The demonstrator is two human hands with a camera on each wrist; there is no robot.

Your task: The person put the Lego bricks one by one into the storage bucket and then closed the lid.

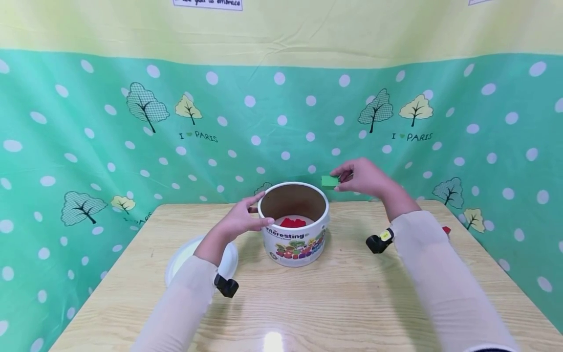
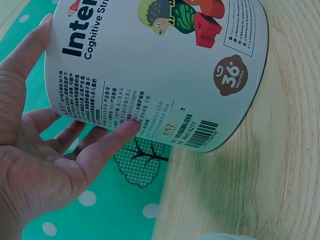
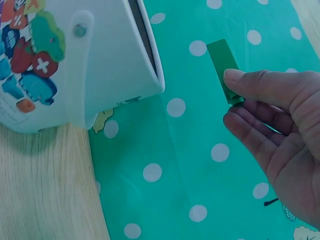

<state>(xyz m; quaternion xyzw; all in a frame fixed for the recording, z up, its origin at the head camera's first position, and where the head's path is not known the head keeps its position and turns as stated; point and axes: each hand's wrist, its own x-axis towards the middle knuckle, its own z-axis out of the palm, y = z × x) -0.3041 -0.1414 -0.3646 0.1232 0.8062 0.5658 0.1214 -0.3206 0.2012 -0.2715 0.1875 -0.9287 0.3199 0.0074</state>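
A white bucket [image 1: 294, 249] with printed coloured pictures stands at the middle of the table, its top uncovered. Inside it lies something red [image 1: 292, 223]. My left hand [image 1: 239, 217] holds the bucket's left side near the rim, with thumb and index finger spread along the wall; the left wrist view shows the thumb against the printed label [image 2: 115, 110]. To the right of the bucket and slightly above its rim, my right hand [image 1: 362, 178] pinches a green block [image 3: 220, 65] between thumb and fingers. The block's near end is hidden by the fingers.
A white round lid [image 1: 229, 261] lies on the wooden table [image 1: 308, 308] at the left, partly under my left forearm. Beside my right sleeve a small red object [image 1: 446, 230] shows, mostly hidden. A green dotted curtain [image 1: 281, 102] hangs behind the table.
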